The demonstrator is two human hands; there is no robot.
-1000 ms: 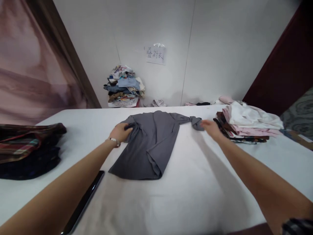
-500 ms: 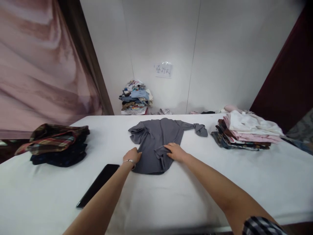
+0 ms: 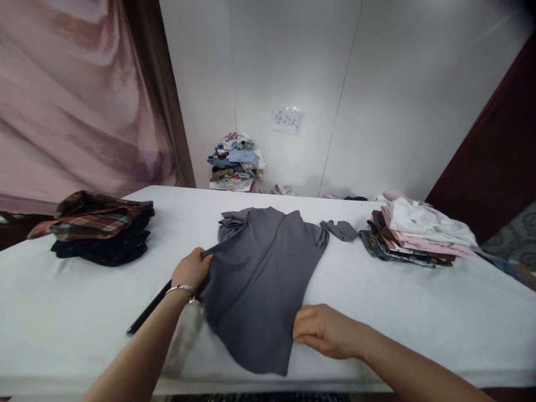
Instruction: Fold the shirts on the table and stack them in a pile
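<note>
From the head view, a grey shirt (image 3: 263,273) lies spread on the white bench (image 3: 419,312) between both hands. The left hand (image 3: 191,269) is closed on the shirt's left edge, a bracelet (image 3: 181,288) on its wrist. The right hand (image 3: 322,332) pinches the shirt's lower right edge, fingers curled onto the cloth, nearer the bench's front edge than the left hand. One sleeve (image 3: 341,229) trails off beyond the right hand, toward a stack of folded clothes (image 3: 414,231) lying well to the right of that hand. A dark phone (image 3: 148,310) lies just beside the left wrist, partly hidden by it. Far to the left of the left hand sits a pile of plaid and dark clothes (image 3: 98,226). Beyond the bench, a heap of clothes (image 3: 235,162) rests against the wall.
</note>
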